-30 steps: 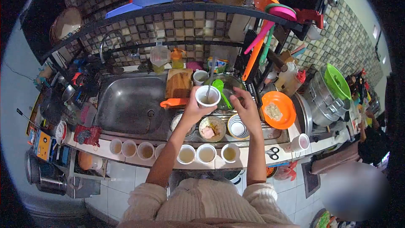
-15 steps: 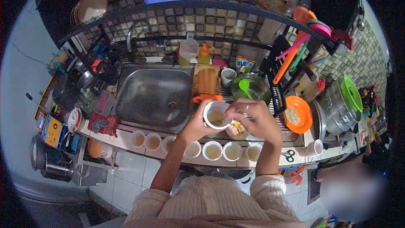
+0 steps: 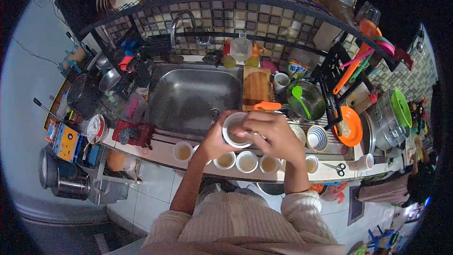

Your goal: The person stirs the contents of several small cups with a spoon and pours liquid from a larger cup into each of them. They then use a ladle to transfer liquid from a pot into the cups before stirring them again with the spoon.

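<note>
My left hand (image 3: 216, 138) is wrapped round a white cup (image 3: 231, 131), holding it up over the counter's front edge. Cloudy, pale-brown contents show inside. My right hand (image 3: 276, 137) reaches across the mouth of this cup, fingers bent and pressed together at the opening. Whatever they pinch, if anything, is too small to make out. Below both hands, several similar cups (image 3: 247, 161) of pale liquid stand in a row, some partly covered by my arms. Just right of my right hand is a blue-and-white striped bowl (image 3: 317, 139); another pale bowl (image 3: 298, 133) is partly hidden behind that hand.
A steel sink (image 3: 188, 127) lies behind my left hand. Beyond my right are a wooden board (image 3: 256, 82), a pot (image 3: 314, 97) with a green spoon (image 3: 300, 99), and an orange plate (image 3: 351, 130). Scissors (image 3: 337, 167) and a pinkish-white cup (image 3: 363, 163) sit at right.
The camera view has shifted, so the counter's things appear farther right. My right fingers have moved from the cup's rim farther over its opening. My left hand keeps hold of the cup.
</note>
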A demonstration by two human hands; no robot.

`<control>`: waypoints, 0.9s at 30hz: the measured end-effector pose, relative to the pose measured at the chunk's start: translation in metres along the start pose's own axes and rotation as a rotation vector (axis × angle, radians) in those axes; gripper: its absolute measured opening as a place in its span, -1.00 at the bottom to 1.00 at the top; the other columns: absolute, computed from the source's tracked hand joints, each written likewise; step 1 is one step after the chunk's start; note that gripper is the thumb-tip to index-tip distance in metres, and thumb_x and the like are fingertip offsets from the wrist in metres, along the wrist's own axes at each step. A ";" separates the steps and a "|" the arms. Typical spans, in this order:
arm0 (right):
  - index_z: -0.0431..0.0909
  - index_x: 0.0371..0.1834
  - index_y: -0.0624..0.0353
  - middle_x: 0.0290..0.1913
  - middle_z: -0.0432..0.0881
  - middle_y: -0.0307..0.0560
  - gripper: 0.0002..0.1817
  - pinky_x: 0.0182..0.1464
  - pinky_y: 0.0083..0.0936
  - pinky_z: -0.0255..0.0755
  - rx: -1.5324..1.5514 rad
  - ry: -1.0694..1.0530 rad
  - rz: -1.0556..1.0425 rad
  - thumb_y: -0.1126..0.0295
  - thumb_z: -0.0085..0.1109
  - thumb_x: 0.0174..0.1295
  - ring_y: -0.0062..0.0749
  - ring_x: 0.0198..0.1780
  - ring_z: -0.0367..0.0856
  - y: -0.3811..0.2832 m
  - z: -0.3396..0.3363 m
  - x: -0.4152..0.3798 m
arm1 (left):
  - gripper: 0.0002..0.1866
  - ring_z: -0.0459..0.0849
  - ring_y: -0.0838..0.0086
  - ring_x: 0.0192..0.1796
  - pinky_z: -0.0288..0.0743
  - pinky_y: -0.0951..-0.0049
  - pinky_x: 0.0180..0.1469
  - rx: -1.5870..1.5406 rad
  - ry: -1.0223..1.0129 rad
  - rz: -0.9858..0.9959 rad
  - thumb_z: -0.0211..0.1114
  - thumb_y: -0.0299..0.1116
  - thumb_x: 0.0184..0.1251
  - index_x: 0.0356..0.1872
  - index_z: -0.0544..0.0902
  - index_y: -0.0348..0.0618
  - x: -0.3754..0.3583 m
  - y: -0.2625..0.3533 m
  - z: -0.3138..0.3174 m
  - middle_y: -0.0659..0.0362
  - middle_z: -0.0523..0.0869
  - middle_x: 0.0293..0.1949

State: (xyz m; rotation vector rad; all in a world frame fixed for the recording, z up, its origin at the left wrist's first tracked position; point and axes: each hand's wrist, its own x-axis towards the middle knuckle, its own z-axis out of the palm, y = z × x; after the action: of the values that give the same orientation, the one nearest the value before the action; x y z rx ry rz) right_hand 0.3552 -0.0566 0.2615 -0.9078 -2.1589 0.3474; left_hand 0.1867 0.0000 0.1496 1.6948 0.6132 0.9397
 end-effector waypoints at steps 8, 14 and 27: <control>0.53 -0.28 0.17 -0.44 0.52 -0.01 -0.82 -0.38 -0.28 0.42 0.001 -0.032 -0.008 0.51 0.09 -0.01 -0.06 -0.43 0.53 -0.007 0.041 0.034 | -0.16 0.49 0.39 0.07 0.37 0.37 0.10 0.141 0.118 0.005 0.55 -0.41 -0.26 0.13 0.25 -0.13 -0.029 0.003 -0.054 0.11 0.51 0.00; 0.55 -0.28 0.14 -0.44 0.55 -0.04 -0.85 -0.38 -0.28 0.44 -0.030 0.053 0.003 0.44 0.08 0.07 -0.08 -0.42 0.56 -0.016 0.088 0.064 | -0.23 0.50 0.44 0.04 0.38 0.42 0.07 0.153 0.199 -0.016 0.52 -0.45 -0.23 0.09 0.28 -0.16 -0.057 0.024 -0.098 0.09 0.52 -0.04; 0.59 -0.31 0.10 -0.39 0.62 -0.01 -0.83 -0.26 -0.32 0.44 0.245 -0.111 -0.011 0.30 0.07 0.15 -0.08 -0.35 0.59 -0.024 0.174 0.113 | -0.23 0.49 0.39 0.04 0.38 0.37 0.07 0.193 0.385 -0.093 0.52 -0.45 -0.23 0.09 0.27 -0.19 -0.111 -0.001 -0.169 0.09 0.48 -0.01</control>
State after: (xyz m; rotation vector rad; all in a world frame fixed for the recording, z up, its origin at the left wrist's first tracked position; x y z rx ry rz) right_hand 0.1629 0.0124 0.2169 -0.7535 -2.1618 0.6545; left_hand -0.0154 0.0057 0.1400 1.6464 1.0582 1.1804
